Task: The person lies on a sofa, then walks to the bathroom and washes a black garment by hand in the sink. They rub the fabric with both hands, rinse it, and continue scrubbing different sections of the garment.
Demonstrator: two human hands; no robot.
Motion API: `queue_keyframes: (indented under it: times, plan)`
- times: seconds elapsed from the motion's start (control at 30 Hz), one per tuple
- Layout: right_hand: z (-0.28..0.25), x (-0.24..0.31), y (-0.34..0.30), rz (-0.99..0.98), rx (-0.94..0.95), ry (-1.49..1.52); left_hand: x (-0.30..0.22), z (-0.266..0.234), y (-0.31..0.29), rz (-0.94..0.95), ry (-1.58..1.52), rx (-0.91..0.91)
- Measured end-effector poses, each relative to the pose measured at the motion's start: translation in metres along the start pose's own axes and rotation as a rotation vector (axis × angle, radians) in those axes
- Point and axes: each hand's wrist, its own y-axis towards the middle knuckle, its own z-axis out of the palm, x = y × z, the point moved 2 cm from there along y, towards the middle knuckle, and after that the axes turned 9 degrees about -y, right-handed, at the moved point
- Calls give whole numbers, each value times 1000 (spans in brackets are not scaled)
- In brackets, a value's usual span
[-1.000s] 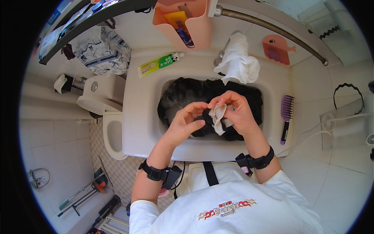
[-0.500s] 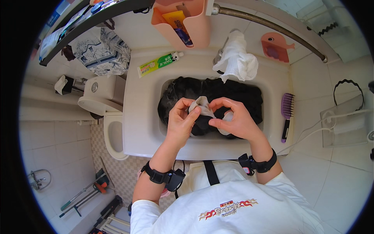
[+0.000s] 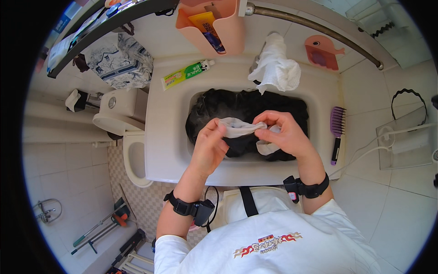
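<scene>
A small off-white cloth, shaped like a sock (image 3: 236,128), is stretched between my two hands above the sink. My left hand (image 3: 209,142) pinches its left end between thumb and fingers. My right hand (image 3: 284,133) grips the other end, and a loose part of the cloth hangs below its fingers. Beneath both hands a heap of wet black clothing (image 3: 255,102) fills the basin of the white sink (image 3: 166,137). A white cloth (image 3: 276,68) is draped over the faucet behind the heap.
On the sink's back left ledge lies a green and yellow toothpaste tube (image 3: 188,74). A purple hairbrush (image 3: 337,128) rests at the right edge. A pink holder (image 3: 219,27) and a pink whale-shaped soap dish (image 3: 323,52) are on the wall. The toilet (image 3: 135,160) stands left.
My hands have drawn apart a little, and the off-white cloth, bunched before, is now stretched sideways between them. Its loose part hangs more openly below my right hand.
</scene>
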Motion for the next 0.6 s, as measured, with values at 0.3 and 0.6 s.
queue_keyframes:
  times: [0.3, 0.6]
  plan:
    - [3, 21, -8, -97, 23, 642, 19, -20, 19, -1, 256, -198]
    - [30, -11, 33, -108, -343, 532, 36, 3, 11, -108, -142, -76]
